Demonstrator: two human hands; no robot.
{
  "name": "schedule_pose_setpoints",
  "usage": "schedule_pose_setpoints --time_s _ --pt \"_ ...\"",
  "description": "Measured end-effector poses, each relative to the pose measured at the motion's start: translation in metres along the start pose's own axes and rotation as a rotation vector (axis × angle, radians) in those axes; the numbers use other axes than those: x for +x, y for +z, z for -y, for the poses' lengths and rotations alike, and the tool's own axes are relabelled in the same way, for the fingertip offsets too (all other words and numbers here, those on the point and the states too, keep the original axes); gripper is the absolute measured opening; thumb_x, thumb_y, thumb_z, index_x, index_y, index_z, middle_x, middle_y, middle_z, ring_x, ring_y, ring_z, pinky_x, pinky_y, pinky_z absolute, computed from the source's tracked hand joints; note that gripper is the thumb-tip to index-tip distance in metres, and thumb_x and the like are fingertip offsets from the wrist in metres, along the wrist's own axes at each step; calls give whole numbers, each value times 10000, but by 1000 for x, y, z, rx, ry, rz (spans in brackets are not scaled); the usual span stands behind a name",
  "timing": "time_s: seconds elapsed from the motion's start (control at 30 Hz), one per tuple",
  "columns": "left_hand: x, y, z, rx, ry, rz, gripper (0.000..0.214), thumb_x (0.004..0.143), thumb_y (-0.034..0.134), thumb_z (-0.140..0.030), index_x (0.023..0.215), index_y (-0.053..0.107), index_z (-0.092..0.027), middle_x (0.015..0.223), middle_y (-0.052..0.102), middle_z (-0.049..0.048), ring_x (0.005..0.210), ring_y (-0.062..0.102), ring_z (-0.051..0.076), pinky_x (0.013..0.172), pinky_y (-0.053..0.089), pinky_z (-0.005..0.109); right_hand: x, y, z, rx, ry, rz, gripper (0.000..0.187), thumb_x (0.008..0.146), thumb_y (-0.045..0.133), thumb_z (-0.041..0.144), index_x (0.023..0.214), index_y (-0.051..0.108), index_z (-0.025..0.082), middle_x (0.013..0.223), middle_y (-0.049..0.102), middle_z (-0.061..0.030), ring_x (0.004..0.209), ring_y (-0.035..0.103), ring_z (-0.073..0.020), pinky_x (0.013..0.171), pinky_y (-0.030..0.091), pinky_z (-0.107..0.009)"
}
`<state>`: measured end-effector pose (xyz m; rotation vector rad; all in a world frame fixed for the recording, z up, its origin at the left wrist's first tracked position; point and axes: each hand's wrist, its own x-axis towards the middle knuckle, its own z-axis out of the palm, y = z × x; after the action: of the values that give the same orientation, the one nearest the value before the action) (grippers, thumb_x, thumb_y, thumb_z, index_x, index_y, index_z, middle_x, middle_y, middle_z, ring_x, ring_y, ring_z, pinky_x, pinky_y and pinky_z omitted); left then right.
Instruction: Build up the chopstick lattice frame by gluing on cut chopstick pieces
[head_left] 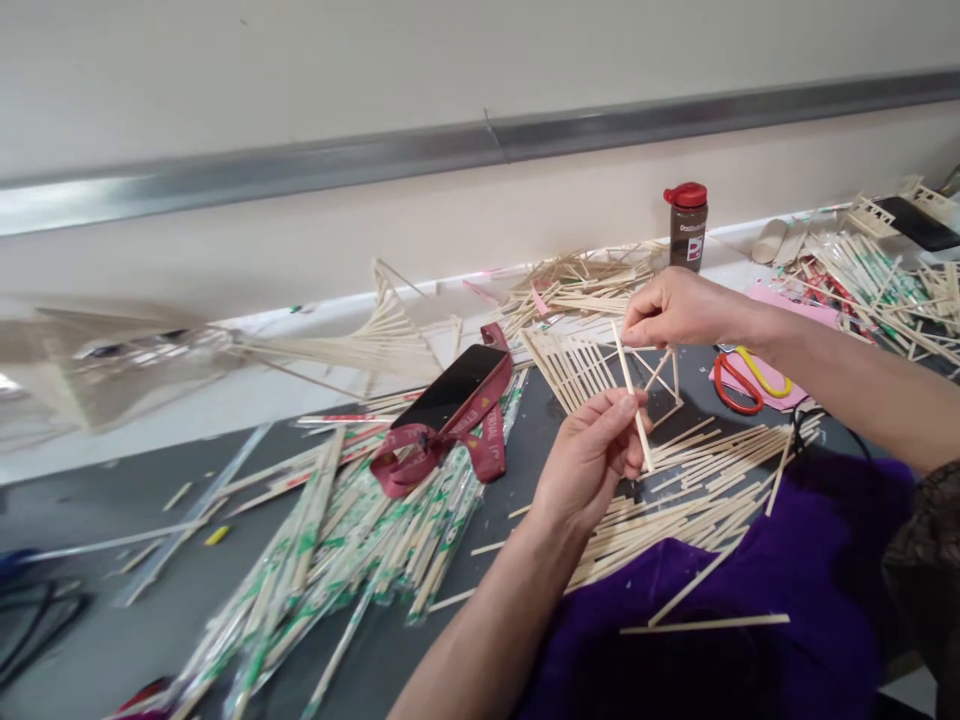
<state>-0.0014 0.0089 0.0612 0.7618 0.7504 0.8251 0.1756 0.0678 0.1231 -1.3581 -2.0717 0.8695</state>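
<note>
Stick (624,365), plain pale wood, held up at a steep slant near the middle of the head view, above the dark table (105,490). Left hand (600,450) clamped on it around the lower half, thumb against fingers. Right hand (679,308) up by the top end, fingertips bunched together; can't tell whether actually pinching the wood or just touching it.

Just behind the hands, a slatted stick panel (546,372) plus some stick framework (676,378), partly covered by the fingers. Can't tell whether joined together. Loose sticks (697,465) spread out below, a couple more lying on purple cloth (825,540).

Container-wise: drink bottle (688,230) near the wall (225,90), red lid closed on a dark see-through body, small print mostly unreadable, contents impossible to judge. Base hidden behind the right hand. Then a big heap of clear plastic sleeves (375,530) with green print, left of the left hand, chopsticks visible inside. Smartphone (450,385) at the top edge of that heap, screen dark, dusty-red lanyard (491,425) draped beside it, lettering only half legible. More wrapped sticks (892,285) over on the right, pretty much a jumble.

Hard-to-see stuff: scissors (739,406) on pink paper (796,397), red and yellow handles showing, blades out of sight. Fan-shaped stick structure (390,350) near the wall, left end lost in blur.
</note>
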Motion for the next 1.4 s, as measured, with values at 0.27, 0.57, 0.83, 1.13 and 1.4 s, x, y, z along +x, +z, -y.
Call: schedule_pose_setpoints --time_s 0.27,0.57,0.83,1.13,1.4 --pt "9 -7 3 74 47 -49 337 641 806 -374 797 636 -128 558 603 -41 301 431 29 285 301 125 30 14 -19 433 240 98 137 768 668 168 648 639 109 605 615 -6 449 486 -36 394 288 -181" --pt "-3 -10 12 -26 -130 -54 287 683 784 -355 788 661 -118 597 649 0 349 478 42 302 346 125 50 15 -33 643 376 134 221 826 618 89 607 594 104 537 580 10 390 431 -16 352 273 -151" --pt "-8 -17 24 -115 -223 -66 280 701 782 -355 818 703 -113 593 651 0 353 473 36 324 355 123 56 29 -48 651 391 169 248 851 599 112 603 594 100 513 558 17 377 445 -13 349 277 -140" --pt "-7 -14 34 -158 -271 -61 218 725 746 -297 841 701 -118 570 629 -9 347 457 41 314 317 132 66 36 -66 552 362 178 204 812 655 133 618 599 109 504 560 23 387 440 -14 360 293 -135" --pt "-4 -14 40 -166 -276 -102 228 728 736 -320 819 691 -116 560 626 -9 348 459 43 313 300 139 69 41 -65 506 402 149 204 796 648 112 599 594 108 497 566 19 373 439 -25 373 299 -169"
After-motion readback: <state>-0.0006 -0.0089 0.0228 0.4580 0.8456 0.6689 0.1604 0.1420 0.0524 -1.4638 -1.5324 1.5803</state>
